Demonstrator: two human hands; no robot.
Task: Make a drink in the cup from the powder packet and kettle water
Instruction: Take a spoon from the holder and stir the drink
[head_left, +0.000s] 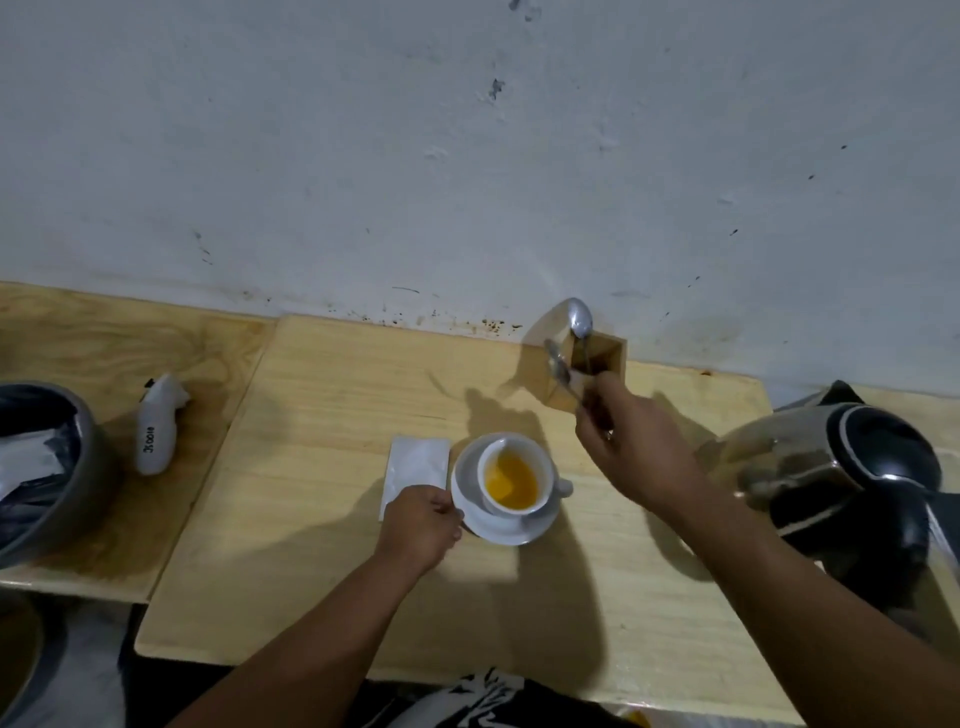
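Observation:
A white cup (540, 470) holding orange liquid stands on a white saucer (470, 506) in the middle of the wooden table (322, 519). My left hand (421, 525) rests against the saucer's left rim. My right hand (631, 441) is raised behind the cup and grips a metal spoon (558, 366) by its handle, next to a wooden holder (597, 364) with another spoon (580, 317) standing in it. A white packet (415, 467) lies flat just left of the saucer. The steel kettle (831, 467) with a black lid stands at the right.
A grey bin (78, 483) lined with a dark bag sits at the left on a lower wooden surface. A white handheld device (158, 426) lies beside it. The wall runs close behind the table's back edge.

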